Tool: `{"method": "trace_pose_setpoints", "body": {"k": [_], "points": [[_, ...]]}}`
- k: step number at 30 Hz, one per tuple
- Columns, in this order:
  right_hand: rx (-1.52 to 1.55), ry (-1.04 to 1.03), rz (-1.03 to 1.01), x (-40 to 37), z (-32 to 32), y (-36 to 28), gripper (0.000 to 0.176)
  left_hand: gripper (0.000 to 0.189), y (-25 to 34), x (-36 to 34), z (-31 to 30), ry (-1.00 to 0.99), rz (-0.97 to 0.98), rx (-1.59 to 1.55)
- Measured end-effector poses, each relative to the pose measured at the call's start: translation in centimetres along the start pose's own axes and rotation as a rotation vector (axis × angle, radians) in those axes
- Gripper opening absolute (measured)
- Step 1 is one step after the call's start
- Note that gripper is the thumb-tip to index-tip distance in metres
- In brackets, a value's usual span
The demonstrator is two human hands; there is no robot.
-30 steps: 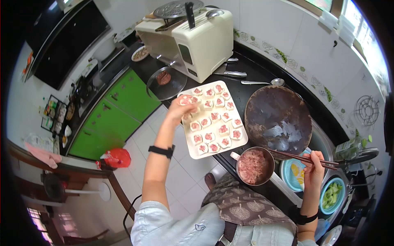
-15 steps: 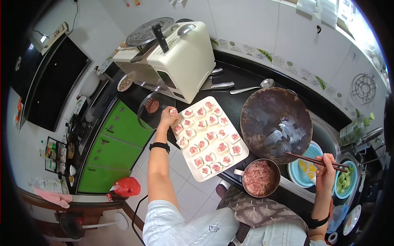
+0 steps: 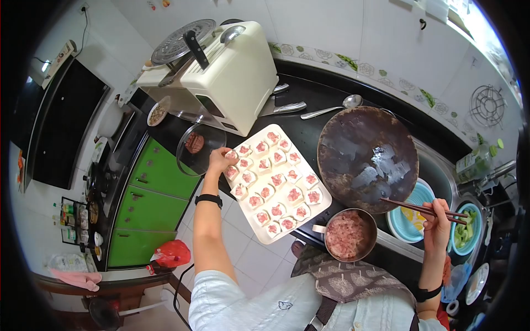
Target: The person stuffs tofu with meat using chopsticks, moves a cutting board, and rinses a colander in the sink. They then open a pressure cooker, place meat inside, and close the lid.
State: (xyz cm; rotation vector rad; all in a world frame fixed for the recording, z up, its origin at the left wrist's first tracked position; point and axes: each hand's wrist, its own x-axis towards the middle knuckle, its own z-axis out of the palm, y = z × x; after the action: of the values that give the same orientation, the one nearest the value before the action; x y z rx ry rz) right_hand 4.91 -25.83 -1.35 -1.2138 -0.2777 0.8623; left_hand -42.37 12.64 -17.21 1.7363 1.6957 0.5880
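Note:
My left hand (image 3: 220, 160) reaches to the left edge of a cream tray (image 3: 269, 235). Its fingers are closed around a white tofu piece (image 3: 232, 155) topped with pink minced meat, at the end of a row. Several more meat-topped tofu pieces (image 3: 293, 195) stand in rows on the tray. My right hand (image 3: 437, 227) grips a pair of dark chopsticks (image 3: 408, 205), their tips over the edge of a round, dark wooden board (image 3: 364, 154). Below the board, near my body, a metal pot (image 3: 377, 238) holds minced meat (image 3: 348, 235).
A cream toaster oven (image 3: 232, 83) stands behind the tray, with a cleaver (image 3: 284, 107) and ladle (image 3: 331, 110) beside it. To its left are a glass bowl (image 3: 185, 165) and a small dish (image 3: 157, 114). Blue baskets (image 3: 395, 220) sit at the sink, right.
My left hand has lowered the tofu piece to the tray's left edge. The whole view has shifted slightly. My right hand still holds the chopsticks near the board.

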Motion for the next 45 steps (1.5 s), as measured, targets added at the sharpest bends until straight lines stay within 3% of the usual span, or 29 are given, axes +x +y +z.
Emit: {"method": "trace_pose_setpoints", "body": {"k": [7, 11, 14, 15, 17, 19, 21, 23, 25, 27, 31, 34, 37, 39, 41, 43, 45], "points": [[-0.016, 0.011, 0.008, -0.2, -0.2, -0.1, 0.012, 0.047, -0.9, -0.3, 0.2, -0.042, 0.084, 0.041], [-0.047, -0.019, -0.068, -0.6, -0.3, 0.2, 0.016, 0.072, 1.1, -1.3, -0.4, -0.045, -0.043, -0.115], [-0.068, -0.123, -0.078, -1.5, -0.2, -0.5, 0.030, 0.079, -0.1, -0.2, -1.5, 0.067, -0.026, 0.056], [-0.096, -0.164, -0.058, -2.1, 0.2, -0.9, 0.033, 0.071, 1.3, -1.1, -1.9, 0.161, 0.074, 0.149], [-0.298, -0.284, -0.094, -2.8, 0.0, -0.7, 0.034, 0.052, 3.8, -3.2, -2.6, 0.253, 0.272, 0.002], [-0.561, -0.410, -0.124, -2.8, -0.3, 0.3, 0.033, 0.035, 11.2, -9.8, -1.7, 0.119, 0.286, -0.309], [-0.646, -0.464, -0.198, -3.1, -0.2, 1.0, 0.030, 0.024, 15.3, -16.1, 0.1, -0.107, 0.344, -0.358], [-0.607, -0.464, -0.186, -3.4, 0.0, 0.9, 0.026, 0.024, 17.0, -21.5, 2.5, -0.333, 0.321, -0.279], [-0.562, -0.468, -0.173, -3.5, 0.6, 1.5, 0.022, 0.024, 17.4, -25.9, 5.3, -0.417, 0.278, -0.246], [-0.575, -0.570, -0.300, -3.6, 1.1, 2.7, 0.014, 0.022, 16.9, -28.6, 7.7, -0.425, 0.275, -0.271], [-0.517, -0.577, -0.303, -4.1, 0.6, 3.5, 0.010, 0.018, 18.8, -32.5, 8.7, -0.323, 0.168, -0.349], [-0.632, -0.635, -0.349, -4.2, 0.3, 2.8, 0.009, 0.008, 20.8, -33.6, 8.8, -0.146, 0.481, -0.299], [-0.748, -0.699, -0.413, -4.2, 0.5, 2.3, 0.011, 0.009, 22.4, -33.6, 10.0, -0.141, 0.511, -0.323], [-0.752, -0.806, -0.637, -4.2, 1.0, 2.5, 0.014, 0.010, 22.1, -33.5, 10.9, -0.103, 0.520, -0.298], [-0.822, -0.979, -1.045, -3.3, 0.4, 4.7, 0.017, 0.011, 21.2, -33.4, 11.8, 0.109, 0.477, -0.148], [-0.995, -1.149, -1.029, -3.2, -0.2, 5.4, 0.018, 0.017, 20.8, -33.8, 11.9, 0.125, 0.420, -0.146], [-0.994, -1.175, -1.045, -3.0, -1.2, 5.3, 0.017, 0.024, 20.2, -34.3, 12.2, 0.081, 0.262, -0.199]]}}
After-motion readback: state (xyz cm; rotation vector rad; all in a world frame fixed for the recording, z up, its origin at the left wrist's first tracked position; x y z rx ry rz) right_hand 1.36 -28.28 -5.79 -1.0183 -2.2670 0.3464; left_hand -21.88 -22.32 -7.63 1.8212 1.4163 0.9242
